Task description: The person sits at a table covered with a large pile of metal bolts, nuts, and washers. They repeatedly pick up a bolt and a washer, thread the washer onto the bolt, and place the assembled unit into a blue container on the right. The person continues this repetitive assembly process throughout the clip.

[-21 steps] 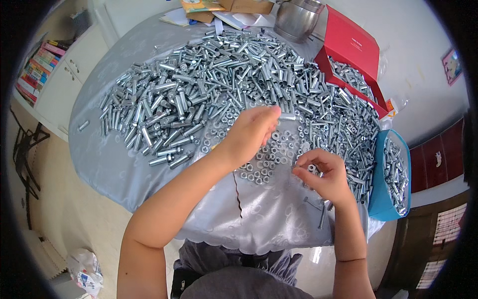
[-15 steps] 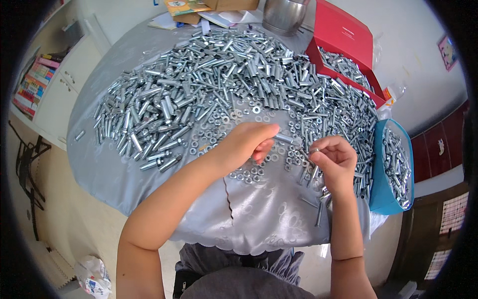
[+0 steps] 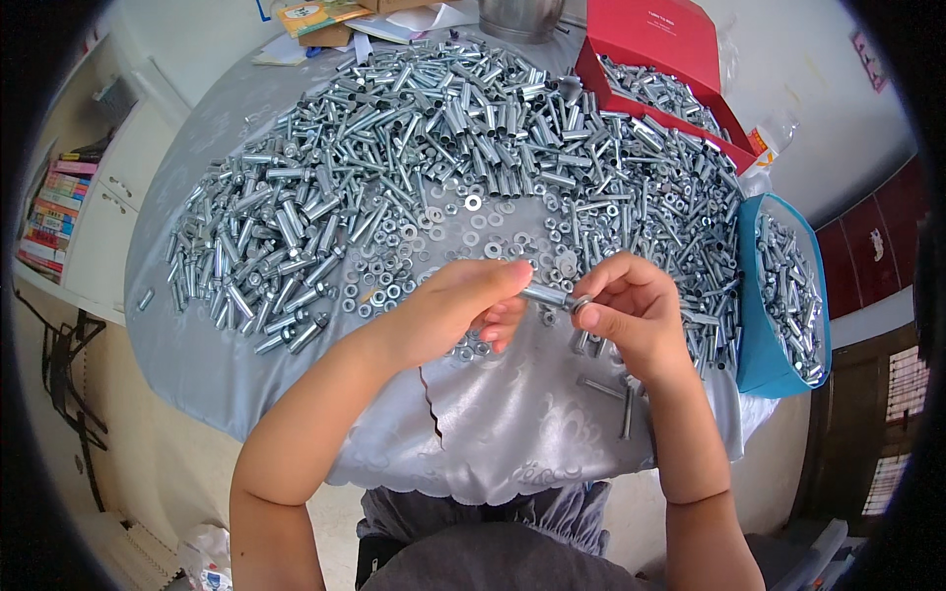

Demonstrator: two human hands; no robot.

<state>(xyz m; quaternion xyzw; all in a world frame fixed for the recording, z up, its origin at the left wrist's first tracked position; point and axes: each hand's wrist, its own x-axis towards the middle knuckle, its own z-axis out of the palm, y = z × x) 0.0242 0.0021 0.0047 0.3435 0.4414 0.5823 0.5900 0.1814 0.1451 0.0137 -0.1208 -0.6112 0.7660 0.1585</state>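
Centre of frame: left hand [image 3: 455, 303], thumb and fingers together, clamped on one end of a bolt [image 3: 545, 295], a silvery sleeved one. The bolt slants slightly down to the right, bridging both hands. Right hand [image 3: 636, 315], just right of centre, pinches a small ring [image 3: 582, 302] between thumb and forefinger at the bolt's far end; washer or nut, cannot tell, nor whether it is on the shank.

Below and around the hands, a grey patterned cloth [image 3: 512, 433] with a wavy dark line [image 3: 431, 409] left of the lower middle. Loose washers [image 3: 473, 203] and nuts lie scattered about the middle, some beside the left hand. Two thin screws [image 3: 627, 412] lie near the right wrist.

A large heap [image 3: 394, 128] of metal sleeves and bolts arcs from mid-left across the upper middle to the right. Upper right: red box [image 3: 655, 44], lid raised, hardware inside. Right: blue bin [image 3: 764, 340], likewise filled. Top middle: metal pot [image 3: 522, 18], cut by the edge. Far left: shelved books [image 3: 54, 222].
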